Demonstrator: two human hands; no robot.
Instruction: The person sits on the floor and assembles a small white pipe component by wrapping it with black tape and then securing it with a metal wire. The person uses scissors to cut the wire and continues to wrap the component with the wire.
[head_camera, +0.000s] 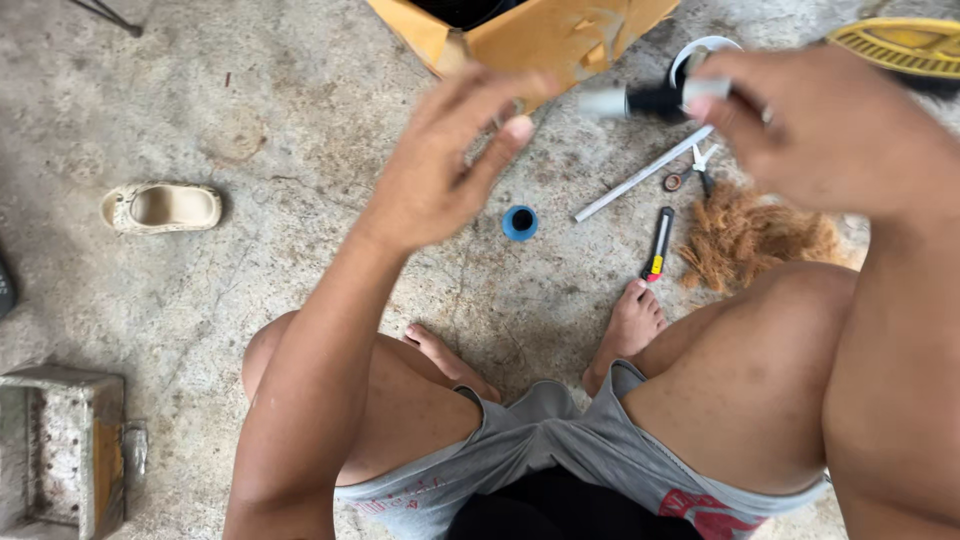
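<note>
My right hand (820, 125) is raised at the upper right and grips a short black and grey pipe fitting (640, 101), which sticks out to the left and looks blurred. My left hand (450, 160) hovers just left of the fitting's end, fingers apart, holding nothing. Below both hands, on the concrete floor, lie a blue roll of tape (519, 222), a thin white pipe (642, 175), a black and yellow utility knife (659, 243) and small pliers (703, 170).
A clump of brown fibre (755, 238) lies by my right knee. A cardboard box (540, 35) stands at the top, a yellow grated object (900, 45) at the top right. A pale shoe (162, 207) and a rusty metal box (60, 450) sit at the left.
</note>
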